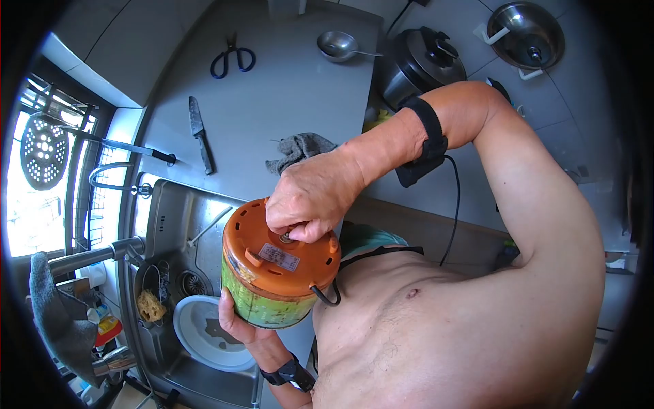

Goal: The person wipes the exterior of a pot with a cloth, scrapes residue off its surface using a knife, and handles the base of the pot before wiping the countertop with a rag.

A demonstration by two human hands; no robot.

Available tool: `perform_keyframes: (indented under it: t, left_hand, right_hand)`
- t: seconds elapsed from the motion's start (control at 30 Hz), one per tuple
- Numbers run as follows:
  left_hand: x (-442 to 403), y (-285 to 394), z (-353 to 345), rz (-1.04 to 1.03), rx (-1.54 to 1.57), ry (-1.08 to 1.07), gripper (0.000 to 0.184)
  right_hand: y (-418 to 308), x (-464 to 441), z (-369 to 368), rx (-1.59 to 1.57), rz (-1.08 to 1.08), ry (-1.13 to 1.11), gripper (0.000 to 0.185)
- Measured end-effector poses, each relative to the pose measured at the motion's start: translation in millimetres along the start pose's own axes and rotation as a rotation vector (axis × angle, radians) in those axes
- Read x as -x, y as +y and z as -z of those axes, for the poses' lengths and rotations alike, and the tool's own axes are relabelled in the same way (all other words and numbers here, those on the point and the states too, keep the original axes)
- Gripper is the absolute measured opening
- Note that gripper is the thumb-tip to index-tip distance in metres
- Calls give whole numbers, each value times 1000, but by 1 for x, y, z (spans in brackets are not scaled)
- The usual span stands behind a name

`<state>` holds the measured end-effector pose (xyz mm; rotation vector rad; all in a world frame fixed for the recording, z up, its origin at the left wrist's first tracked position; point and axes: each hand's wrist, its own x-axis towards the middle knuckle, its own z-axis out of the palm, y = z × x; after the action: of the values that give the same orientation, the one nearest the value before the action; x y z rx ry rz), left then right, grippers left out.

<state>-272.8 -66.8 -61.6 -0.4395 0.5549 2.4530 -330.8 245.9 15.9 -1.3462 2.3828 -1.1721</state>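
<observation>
My left hand (235,320) is wrapped around the lower side of a round orange-and-green appliance (269,300) and holds it up tilted in front of my bare torso, beside the sink. Its orange face has slots, small raised feet, a printed label (278,258) and a bent black cord (328,294); the green wall looks worn. Over the middle of that face, my right hand (310,198) is closed, thumb and fingers pinched at a small metal hub (286,238). What exactly lies between those fingertips is mostly hidden.
On the counter lie scissors (233,60), a knife (199,133), a steel ladle (338,46) and a grey cloth (300,148). The sink contains a white basin (187,334) and a sponge (150,306). A lidded cooker (419,65) stands near my right arm.
</observation>
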Motion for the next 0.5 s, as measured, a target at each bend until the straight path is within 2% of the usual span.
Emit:
perform_keyframes:
  t: [0.5]
  left_hand:
    - [-1,3,2,-12,-15,-37,47]
  right_hand:
    - [-2,-5,0,-129,-92,10,16]
